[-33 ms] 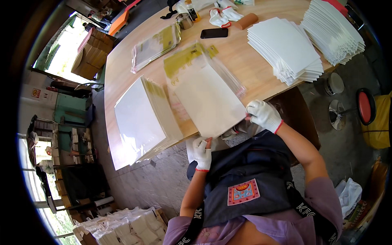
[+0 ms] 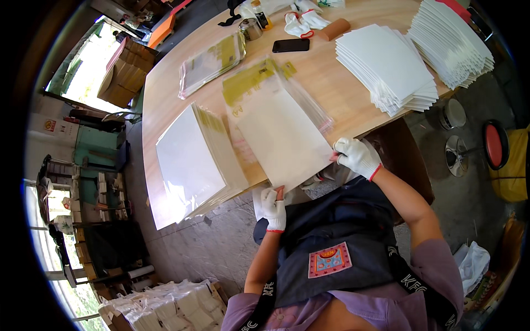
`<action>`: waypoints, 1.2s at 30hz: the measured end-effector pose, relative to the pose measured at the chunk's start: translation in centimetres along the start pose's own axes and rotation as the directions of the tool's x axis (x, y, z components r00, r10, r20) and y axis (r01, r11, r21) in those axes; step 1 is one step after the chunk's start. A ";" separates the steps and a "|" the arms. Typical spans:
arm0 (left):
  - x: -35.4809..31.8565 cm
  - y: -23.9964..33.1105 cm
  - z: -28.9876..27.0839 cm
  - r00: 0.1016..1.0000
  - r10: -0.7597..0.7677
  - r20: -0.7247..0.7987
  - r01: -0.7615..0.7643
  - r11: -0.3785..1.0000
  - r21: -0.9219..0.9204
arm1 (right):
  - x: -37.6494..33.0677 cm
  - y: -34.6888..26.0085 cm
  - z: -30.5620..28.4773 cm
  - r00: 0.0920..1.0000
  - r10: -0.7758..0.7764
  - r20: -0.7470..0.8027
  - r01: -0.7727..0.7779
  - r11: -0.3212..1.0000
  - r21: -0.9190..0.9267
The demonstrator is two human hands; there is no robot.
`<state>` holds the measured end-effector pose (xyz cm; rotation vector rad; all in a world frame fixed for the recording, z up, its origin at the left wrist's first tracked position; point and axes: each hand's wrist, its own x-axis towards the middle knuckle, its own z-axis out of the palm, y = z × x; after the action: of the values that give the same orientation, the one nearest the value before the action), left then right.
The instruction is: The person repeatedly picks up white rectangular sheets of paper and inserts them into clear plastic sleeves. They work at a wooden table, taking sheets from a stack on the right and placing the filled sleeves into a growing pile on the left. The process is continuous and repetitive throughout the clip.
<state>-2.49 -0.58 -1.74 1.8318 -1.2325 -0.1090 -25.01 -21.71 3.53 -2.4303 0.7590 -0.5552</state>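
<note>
A white sheet (image 2: 284, 138) lies at a slant near the table's front edge, its far part over or within a clear plastic bag with a yellow printed band (image 2: 243, 91); I cannot tell which. My left hand (image 2: 273, 209), in a white knit glove with bare fingertips showing, is closed at the sheet's near left corner. At its near right corner, my right hand (image 2: 358, 158), gloved the same way, pinches the edge. More clear bags lie beneath the sheet. Left of them rests a stack of white sheets in clear bags (image 2: 190, 160).
Two fanned stacks of white sheets, one nearer (image 2: 386, 66) and one farther (image 2: 450, 41), stand at the right. Farther back are a flat pile of bags (image 2: 212, 63), a black phone (image 2: 291, 45), a metal tin (image 2: 250, 29), a bottle (image 2: 261, 15) and spare gloves (image 2: 298, 25). A stool (image 2: 455, 154) stands right.
</note>
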 end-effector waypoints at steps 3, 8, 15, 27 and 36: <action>-1.0 -1.4 0.8 0.912 -0.410 -0.030 0.355 0.821 -0.447 | -0.1 -1.4 1.7 0.932 0.360 -0.051 -0.348 0.924 0.162; 0.4 1.2 -1.7 0.725 -0.621 0.299 0.489 0.156 -0.858 | -0.3 -4.1 -0.9 0.851 0.524 0.030 -0.503 0.798 0.332; 4.6 9.8 -10.6 0.939 -0.329 0.096 0.336 0.828 -0.449 | -1.0 -2.0 6.3 0.791 0.380 0.479 -0.568 0.166 0.806; 7.1 -3.1 -26.3 0.816 -0.510 -0.273 0.561 0.813 0.157 | 14.7 -20.6 9.1 0.915 0.019 0.403 -0.302 0.696 0.652; -1.7 -11.6 -17.2 0.580 -0.647 -0.494 0.253 0.720 -0.646 | 6.4 -8.4 2.3 0.943 0.290 0.161 -0.261 0.351 0.899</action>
<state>13.58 12.61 -0.44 1.4395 -0.1033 -0.0249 -15.65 -18.87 8.12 -1.1973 0.6003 -0.6354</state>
